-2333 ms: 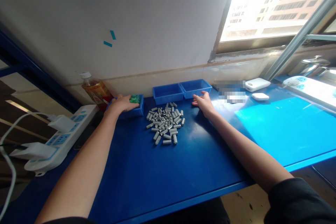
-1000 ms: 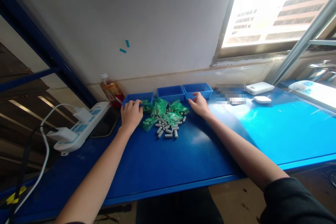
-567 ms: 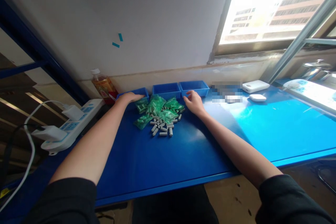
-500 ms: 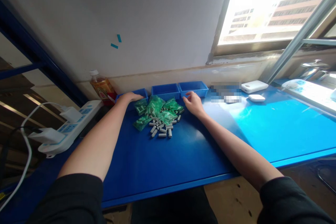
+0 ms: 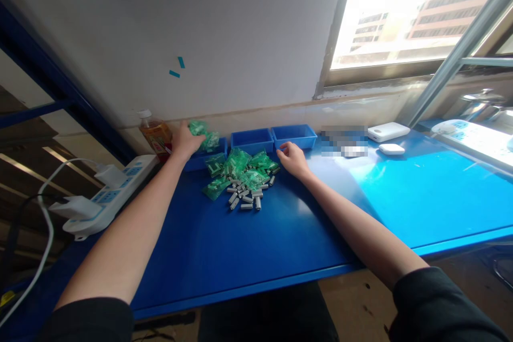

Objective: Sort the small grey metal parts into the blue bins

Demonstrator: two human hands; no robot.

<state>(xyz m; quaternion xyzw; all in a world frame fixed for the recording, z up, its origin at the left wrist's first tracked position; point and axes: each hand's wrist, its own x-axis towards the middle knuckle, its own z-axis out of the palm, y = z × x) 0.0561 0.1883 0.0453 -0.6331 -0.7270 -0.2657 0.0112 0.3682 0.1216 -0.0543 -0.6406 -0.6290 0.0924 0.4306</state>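
Note:
My left hand [image 5: 185, 143] is closed around some green plastic bags [image 5: 205, 136], lifted above the left blue bin [image 5: 196, 163]. What lies inside that bin is mostly hidden. A pile of similar green bags [image 5: 238, 161] with small pale pieces in them lies on the blue table in front of the bins. Several loose grey metal-looking cylinders [image 5: 246, 206] are scattered at its near side. My right hand [image 5: 294, 159] rests at the near side of the right blue bin [image 5: 294, 138], fingers loosely bent and apart, with nothing visible in them. Between the outer bins stands the middle blue bin [image 5: 251, 141].
A drink bottle [image 5: 154, 131] stands behind my left wrist. At the left is a white power strip [image 5: 106, 197] with plugs and cables. A white box-shaped device [image 5: 388, 131] and a small white case [image 5: 391, 149] lie on the right of the table [image 5: 240, 256].
My left hand has come up from the left bin, and green bags now show in its grip above it. My right hand has stayed almost in place.

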